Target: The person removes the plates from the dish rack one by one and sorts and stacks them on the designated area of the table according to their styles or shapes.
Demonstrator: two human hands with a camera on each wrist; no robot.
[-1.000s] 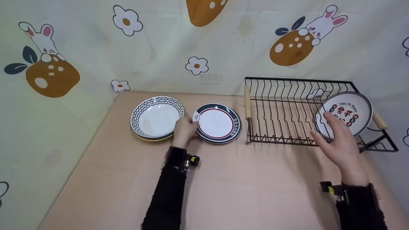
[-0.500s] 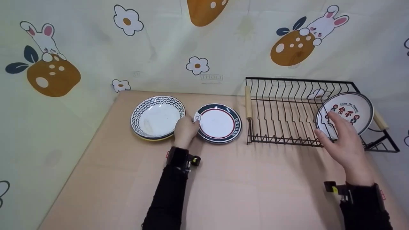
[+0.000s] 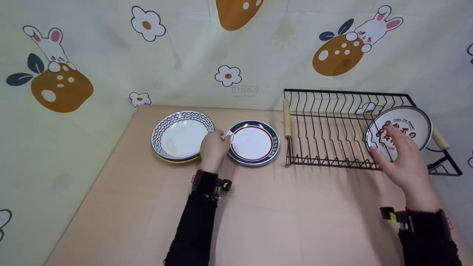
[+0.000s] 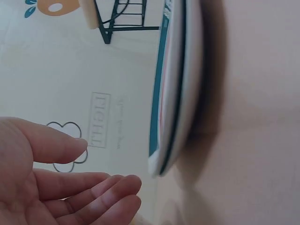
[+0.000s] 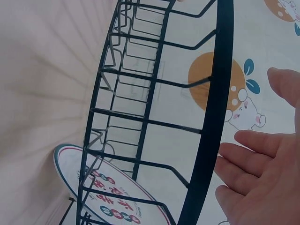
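My left hand [image 3: 214, 147] is at the left edge of a small plate [image 3: 255, 142] with a dark patterned rim and a red ring, which lies on the table. The left wrist view shows a gap between thumb and fingers, with the plate [image 4: 169, 89] just beyond the fingertips; two edges there look stacked. Left of this hand sits a wide white dish [image 3: 181, 138] with a wavy black border. My right hand [image 3: 408, 166], its thumb and fingers apart, hovers before the black wire dish rack [image 3: 347, 92]. A plate [image 3: 419, 127] with red characters leans in the rack's right end.
The rack has a wooden handle [image 3: 286, 118] at its left end and another [image 3: 439, 139] at its right. Behind the table [image 3: 258, 214] hangs a patterned cloth [image 3: 184, 55] with rabbits and flowers.
My right hand has drifted slightly to the right in front of the rack. My left hand stays at the small plate's edge, with only slight finger movement. The dishes have not moved.
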